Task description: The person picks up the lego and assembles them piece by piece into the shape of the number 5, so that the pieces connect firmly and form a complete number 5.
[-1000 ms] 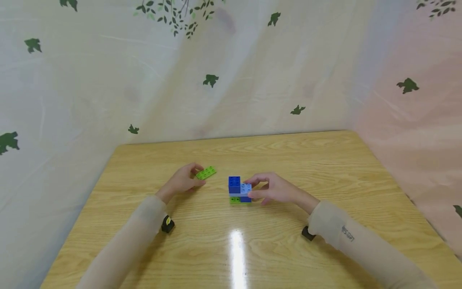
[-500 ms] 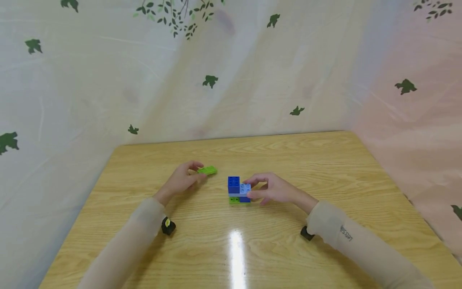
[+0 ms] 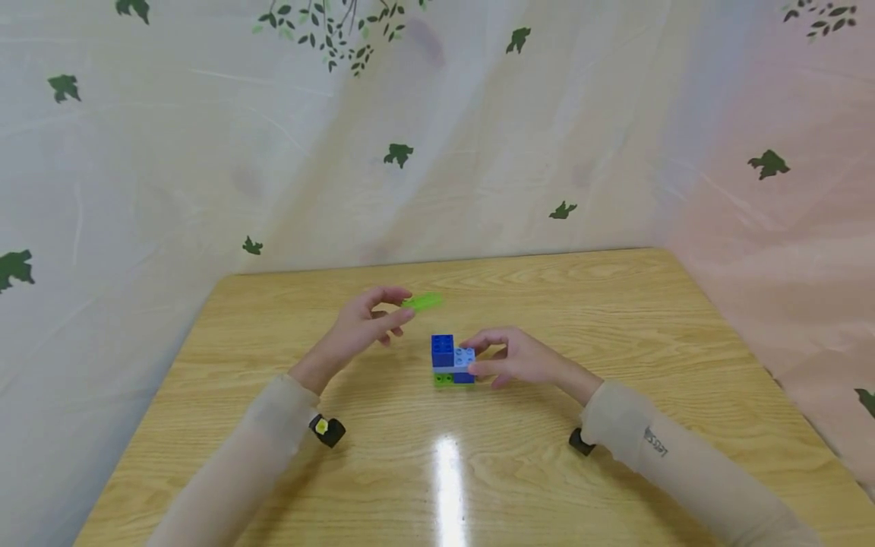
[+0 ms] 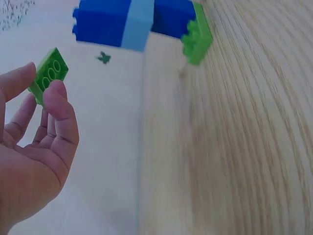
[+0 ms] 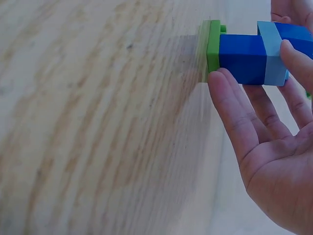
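Note:
My left hand [image 3: 365, 323] pinches a flat green building plate [image 4: 51, 70] by one end, thumb on one side and fingers on the other; its hollow underside with round tubes shows in the left wrist view. The plate is up off the table, behind and left of a small brick stack. That stack [image 3: 443, 351] stands upright on the table: a green plate at the bottom, a dark blue brick on it, a light blue layer, then another dark blue brick on top at the left. My right hand [image 3: 522, 357] holds the stack's right side, thumb and fingers around the light blue layer.
The wooden table [image 3: 581, 304] reaches back to a pale cloth backdrop [image 3: 478, 137] printed with green leaves. Black wrist cameras sit under both sleeves. A bright light reflection lies on the table's front middle.
The left hand has tilted the green plate, raised it from the table and carried it rightward and up. The right hand and the stack have stayed in place.

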`<action>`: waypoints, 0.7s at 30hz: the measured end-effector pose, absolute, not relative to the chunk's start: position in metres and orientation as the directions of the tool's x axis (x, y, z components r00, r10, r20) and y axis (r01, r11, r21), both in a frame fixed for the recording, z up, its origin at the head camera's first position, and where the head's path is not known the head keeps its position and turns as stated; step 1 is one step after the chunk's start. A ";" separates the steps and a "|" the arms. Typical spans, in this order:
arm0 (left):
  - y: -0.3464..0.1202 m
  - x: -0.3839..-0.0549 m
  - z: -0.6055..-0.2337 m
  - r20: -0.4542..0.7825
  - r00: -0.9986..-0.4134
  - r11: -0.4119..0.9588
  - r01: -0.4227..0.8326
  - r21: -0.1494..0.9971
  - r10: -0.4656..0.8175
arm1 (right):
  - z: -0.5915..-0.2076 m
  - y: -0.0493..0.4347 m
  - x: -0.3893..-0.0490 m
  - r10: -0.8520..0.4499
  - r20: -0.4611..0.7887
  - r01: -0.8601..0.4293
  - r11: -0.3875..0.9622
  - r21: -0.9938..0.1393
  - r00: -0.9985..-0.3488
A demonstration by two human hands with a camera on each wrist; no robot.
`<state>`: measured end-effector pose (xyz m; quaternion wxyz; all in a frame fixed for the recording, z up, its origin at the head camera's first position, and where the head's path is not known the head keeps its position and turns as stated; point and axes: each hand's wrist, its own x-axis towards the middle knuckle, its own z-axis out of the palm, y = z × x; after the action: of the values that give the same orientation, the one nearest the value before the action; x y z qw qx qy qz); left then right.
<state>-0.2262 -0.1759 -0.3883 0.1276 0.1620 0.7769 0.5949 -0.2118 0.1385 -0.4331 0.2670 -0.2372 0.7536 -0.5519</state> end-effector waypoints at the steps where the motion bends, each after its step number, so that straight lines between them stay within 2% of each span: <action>1: -0.173 -0.224 -0.385 0.012 -0.907 0.224 0.117 0.968 0.420 | -0.433 0.138 -0.212 -0.653 -0.141 -0.064 0.279 -0.958 -0.744; 11: -0.150 -0.205 -0.366 0.206 -0.808 0.140 0.333 0.932 0.551 | -0.434 0.137 -0.213 -0.647 -0.166 -0.046 0.298 -0.954 -0.744; 16: -0.147 -0.201 -0.373 0.229 -0.766 0.102 0.357 0.928 0.600 | -0.432 0.137 -0.213 -0.642 -0.178 -0.030 0.300 -0.954 -0.746; 21: -0.146 -0.199 -0.382 0.224 -0.767 0.094 0.347 0.933 0.602 | -0.433 0.137 -0.212 -0.645 -0.172 -0.032 0.292 -0.956 -0.745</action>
<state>-0.1991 -0.1457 -0.3824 0.1081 0.3240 0.7316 0.5899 -0.2124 0.1374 -0.4333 0.2782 -0.2244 0.7540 -0.5511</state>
